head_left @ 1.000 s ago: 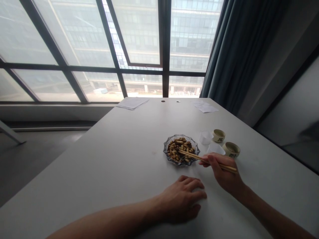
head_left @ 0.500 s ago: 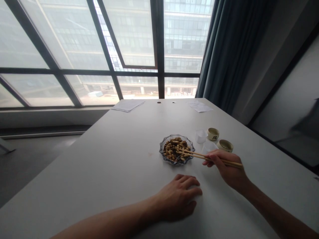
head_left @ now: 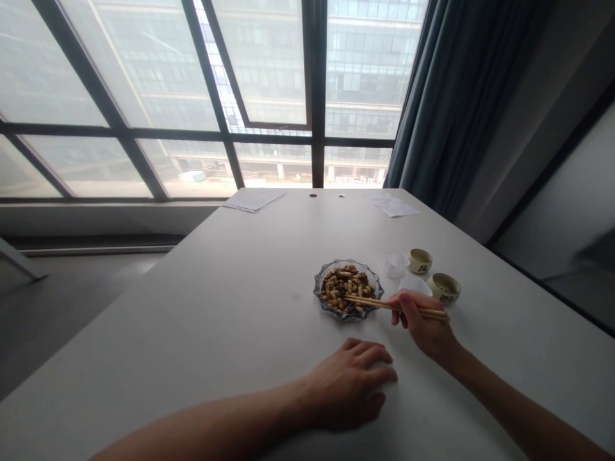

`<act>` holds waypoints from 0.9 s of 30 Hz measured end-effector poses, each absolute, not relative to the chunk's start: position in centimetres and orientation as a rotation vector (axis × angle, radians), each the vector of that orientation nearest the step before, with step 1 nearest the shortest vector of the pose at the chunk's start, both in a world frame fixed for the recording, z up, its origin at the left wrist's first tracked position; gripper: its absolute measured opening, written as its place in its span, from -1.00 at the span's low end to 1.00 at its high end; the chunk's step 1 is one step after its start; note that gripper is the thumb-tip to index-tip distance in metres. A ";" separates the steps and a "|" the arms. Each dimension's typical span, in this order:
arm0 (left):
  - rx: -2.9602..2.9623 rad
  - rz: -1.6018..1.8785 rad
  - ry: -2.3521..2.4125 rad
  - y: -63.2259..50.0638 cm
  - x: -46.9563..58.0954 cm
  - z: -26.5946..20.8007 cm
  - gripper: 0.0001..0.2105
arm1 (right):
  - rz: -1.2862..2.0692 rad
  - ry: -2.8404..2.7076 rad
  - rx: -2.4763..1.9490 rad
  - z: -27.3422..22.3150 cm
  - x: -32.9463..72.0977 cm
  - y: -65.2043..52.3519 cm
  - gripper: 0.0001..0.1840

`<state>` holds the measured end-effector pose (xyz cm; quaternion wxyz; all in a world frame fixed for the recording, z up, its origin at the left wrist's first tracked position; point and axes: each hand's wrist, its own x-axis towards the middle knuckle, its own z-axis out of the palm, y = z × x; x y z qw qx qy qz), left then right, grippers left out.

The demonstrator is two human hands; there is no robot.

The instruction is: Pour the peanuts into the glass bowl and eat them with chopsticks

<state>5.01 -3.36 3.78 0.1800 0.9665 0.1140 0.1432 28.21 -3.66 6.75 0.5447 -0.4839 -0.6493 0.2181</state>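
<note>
In my right hand [head_left: 425, 320] is a pair of wooden chopsticks [head_left: 379, 303], gripped with the fingers closed round them. Their tips reach into a scalloped glass bowl [head_left: 319, 301] of peanuts in shells [head_left: 353, 275], mixed with darker pieces. Whether the tips pinch a peanut is too small to tell. My left hand [head_left: 353, 381] rests palm down on the white table in front of the bowl, fingers slightly apart and holding nothing. Beyond my right hand stand two clear plastic cups, one further back [head_left: 396, 264] and one [head_left: 414, 285] partly hidden by the hand.
Two beige ceramic cups with dark markings, one behind [head_left: 420, 260] and one nearer [head_left: 444, 288], stand right of the plastic cups. Paper sheets lie at the far left [head_left: 254, 200] and far right [head_left: 396, 207] of the white table [head_left: 230, 288]. Windows and a dark curtain [head_left: 418, 128] lie beyond.
The chopstick tips have shifted left and lower within the bowl, and my right hand has moved slightly left toward it. The whole view has shifted a little; my left hand stays resting.
</note>
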 end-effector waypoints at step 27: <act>2.736 0.430 0.320 -3.4 5.0 3.6 -0.68 | -0.086 -1.263 -1.232 11.7 37.6 -10.2 -0.63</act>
